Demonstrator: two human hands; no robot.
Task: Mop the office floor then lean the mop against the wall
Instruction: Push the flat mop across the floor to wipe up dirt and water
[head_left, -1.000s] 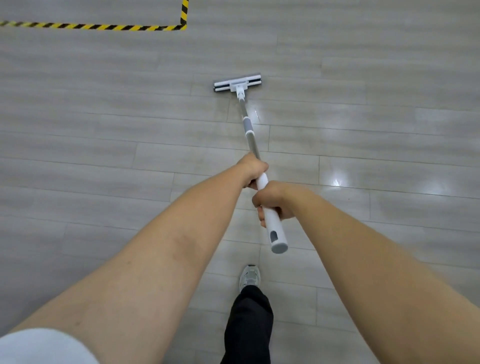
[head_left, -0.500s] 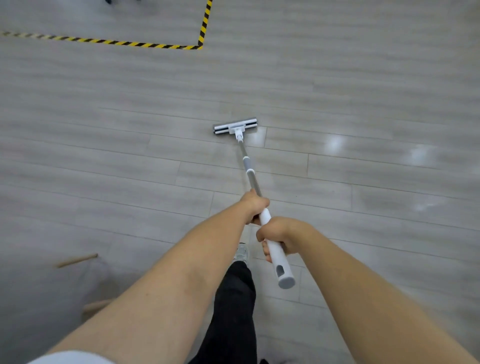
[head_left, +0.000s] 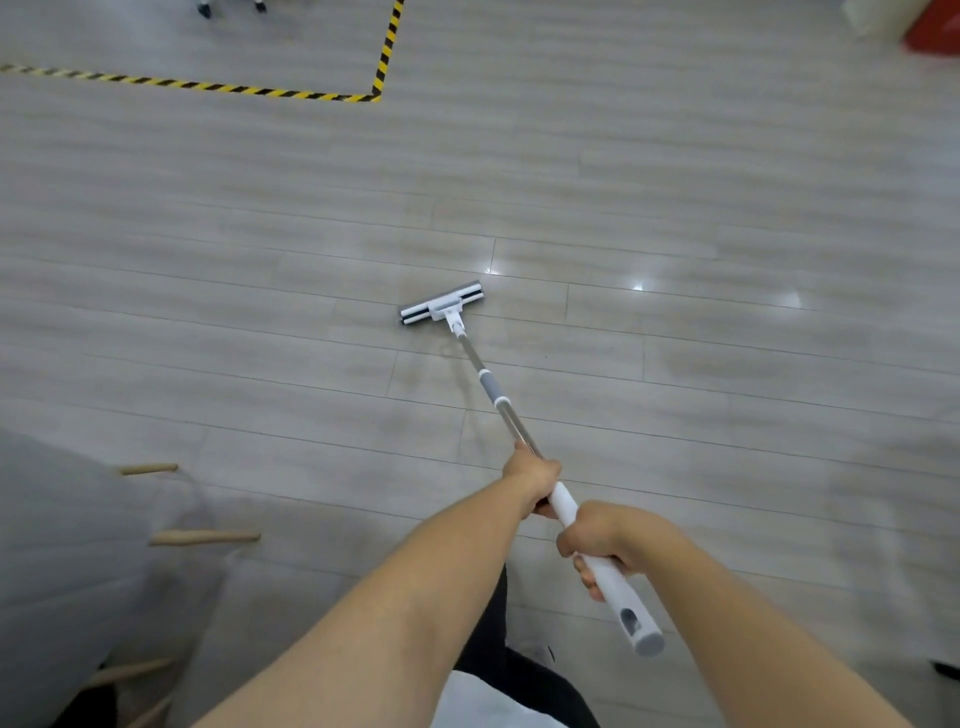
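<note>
A white mop with a metal shaft (head_left: 497, 401) slants from its flat head (head_left: 441, 308) on the grey plank floor back to my hands. My left hand (head_left: 531, 475) grips the handle where the metal meets the white grip. My right hand (head_left: 602, 540) grips the white grip lower down, closer to me, with the grey end cap (head_left: 647, 642) sticking out past it. The mop head lies flat on the floor, ahead and slightly left of my hands.
A grey seat with wooden legs (head_left: 205, 537) stands at the lower left. Yellow-black hazard tape (head_left: 382, 57) marks a corner on the floor at the top. Chair castors (head_left: 205, 9) show at the top edge and a red thing (head_left: 932, 26) at the top right.
The view has tilted up and shifted, so the mop head sits lower in frame and more floor shows beyond. The grey seat has come into view at left. Both hands keep their grip.
</note>
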